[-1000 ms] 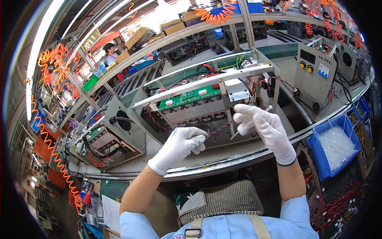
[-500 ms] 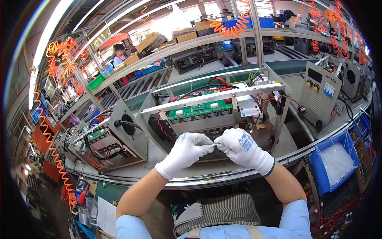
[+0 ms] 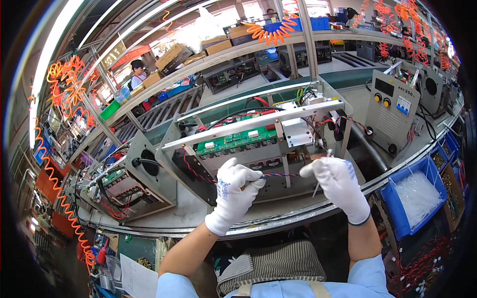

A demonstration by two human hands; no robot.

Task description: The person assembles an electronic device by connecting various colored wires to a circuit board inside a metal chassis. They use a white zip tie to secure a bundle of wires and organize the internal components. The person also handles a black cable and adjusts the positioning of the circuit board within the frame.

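At the grey workbench [image 3: 187,202], head view: two gloved hands are raised before an open chassis of silvery metal bars [image 3: 223,132].
Left hand: the left hand in a white knitted glove [image 3: 236,191] has its thumb and fingers pressed together, and holds a thin twisted wire of red and blue colour [image 3: 280,174].
Right hand: the right hand in a white knitted glove [image 3: 338,186] has a narrow pinch; the other end of the visible wire comes to its fingertips.
Twisted wire: it stretches almost straight between the two hands, in front of the lower part of the chassis.
Pale strip: a thin, straight, whitish strip [image 3: 316,189] stands out below the right hand; how the fingers keep it, I cannot tell.
Chassis: inside is a long green circuit board [image 3: 233,137] with white blocks; at its left side a red and dark twisted wire [image 3: 196,172] goes down toward the left hand. Whether it is the same wire, I cannot tell.
Left neighbour: a grey metal panel with a round dark fan [image 3: 159,184] stands tilted.
Right neighbour: a grey front panel with two yellow knobs [image 3: 382,124] stands well apart from the hands.
Blue bin: at the right, a blue plastic bin [image 3: 401,218] contains many translucent whitish strips [image 3: 415,193].
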